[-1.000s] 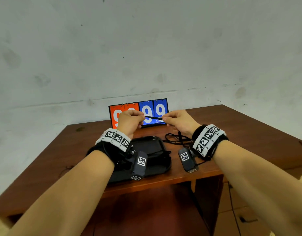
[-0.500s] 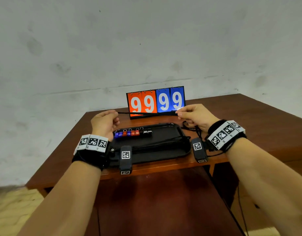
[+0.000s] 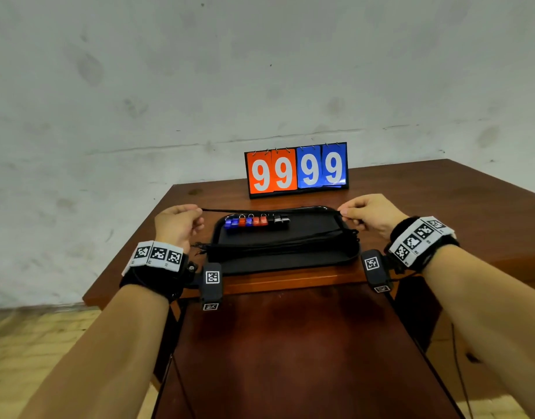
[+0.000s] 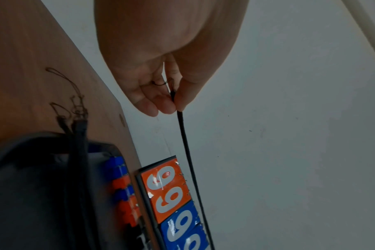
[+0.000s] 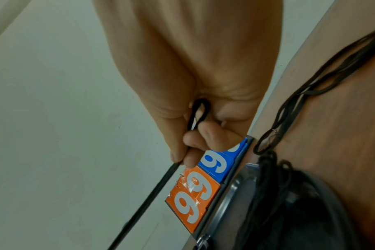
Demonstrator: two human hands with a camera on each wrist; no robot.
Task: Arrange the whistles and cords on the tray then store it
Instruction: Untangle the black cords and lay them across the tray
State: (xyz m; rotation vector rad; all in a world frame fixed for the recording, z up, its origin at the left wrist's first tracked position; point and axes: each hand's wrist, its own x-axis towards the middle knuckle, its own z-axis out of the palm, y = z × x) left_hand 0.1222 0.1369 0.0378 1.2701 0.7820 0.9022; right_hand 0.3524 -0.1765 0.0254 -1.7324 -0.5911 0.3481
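Black cord [image 3: 269,210] taut between both hands

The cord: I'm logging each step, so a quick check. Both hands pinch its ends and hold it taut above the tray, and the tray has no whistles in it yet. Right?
Not quite: the tray already holds a row of blue, red and black whistles, as the head view shows. The rest stands: the left hand and right hand pinch the ends of the cord taut above the tray.
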